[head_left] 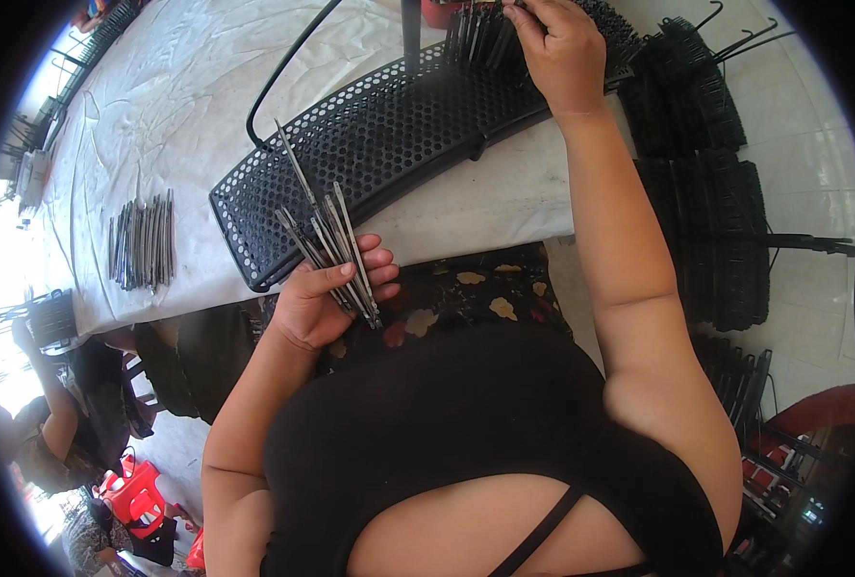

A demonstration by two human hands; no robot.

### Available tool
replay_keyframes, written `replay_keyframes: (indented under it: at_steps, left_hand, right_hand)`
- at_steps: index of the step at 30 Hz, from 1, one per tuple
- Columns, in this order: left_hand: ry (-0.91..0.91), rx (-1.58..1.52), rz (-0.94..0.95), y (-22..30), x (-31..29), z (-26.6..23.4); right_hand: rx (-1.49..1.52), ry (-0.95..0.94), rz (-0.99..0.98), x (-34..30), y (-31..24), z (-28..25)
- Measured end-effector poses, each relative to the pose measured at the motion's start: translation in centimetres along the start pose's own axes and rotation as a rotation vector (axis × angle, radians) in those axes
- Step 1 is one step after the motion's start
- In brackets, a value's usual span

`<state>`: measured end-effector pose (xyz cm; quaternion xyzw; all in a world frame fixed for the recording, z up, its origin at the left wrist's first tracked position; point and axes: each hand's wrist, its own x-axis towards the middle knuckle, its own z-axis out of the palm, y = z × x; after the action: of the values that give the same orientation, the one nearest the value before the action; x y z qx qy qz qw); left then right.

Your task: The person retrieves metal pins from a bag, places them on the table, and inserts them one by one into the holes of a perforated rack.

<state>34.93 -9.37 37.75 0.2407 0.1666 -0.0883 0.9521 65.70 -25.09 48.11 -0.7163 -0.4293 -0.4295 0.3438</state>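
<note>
The person sits at a table with a white cloth [177,106] on it. The left hand [324,296] holds a bunch of thin sticks [349,236]. The thumb lies across them and the fingers curl behind. The sticks look like gray metal, and they fan out at the top, pointing up and away from the person. They are over the near left part of a long black tray [351,130], which is full of small round holes and lies on the cloth.

The right hand [564,53] is far off, at the other end of the tray. Its thumb and finger are bent close together, next to many dark sticks [480,40] that stand in a row. It is hard to tell if that hand is pinching one of them.

A pile of more sticks [141,245] lies side by side on the cloth, left of the tray. A red chair [137,495] is at the lower left, and another person [57,423] is near it. Black racks [702,240] are on the right.
</note>
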Motion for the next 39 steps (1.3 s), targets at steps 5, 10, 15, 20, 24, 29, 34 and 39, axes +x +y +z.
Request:
replay_keyframes:
  at_steps: [5, 10, 15, 20, 24, 29, 34, 39]
  left_hand:
    - [-0.001, -0.03, 0.002, -0.1, -0.1, -0.2]
    - [0.013, -0.021, -0.012, 0.0, 0.0, 0.0]
    - [0.032, 0.001, -0.011, 0.0, -0.6, 0.2]
    - [0.052, 0.014, 0.006, 0.0, -1.3, 0.8]
    - [0.043, 0.025, 0.062, -0.1, -2.7, 1.3]
    - [0.067, 0.049, 0.167, 0.3, -3.8, 2.0]
    - [-0.015, 0.004, 0.231, 0.8, -4.5, 2.3]
    - [0.023, 0.068, 0.166, 0.4, -3.6, 2.5]
  right_hand:
    - [0.23, -0.119, 0.185, 0.1, -0.4, -0.2]
    - [0.021, -0.21, 0.122, -0.5, 0.8, 0.1]
    - [-0.112, -0.225, -0.021, -0.4, -1.3, 0.9]
    - [-0.044, -0.298, -0.041, -1.0, -2.5, 2.1]
    - [0.237, -0.348, -0.387, -3.8, -4.2, 3.9]
    - [0.453, -0.788, -0.435, -6.5, -11.7, 4.1]
    - [0.563, -0.706, -0.508, -7.7, -10.7, 3.9]
    - [0.686, -0.397, -0.408, -8.2, -9.7, 0.5]
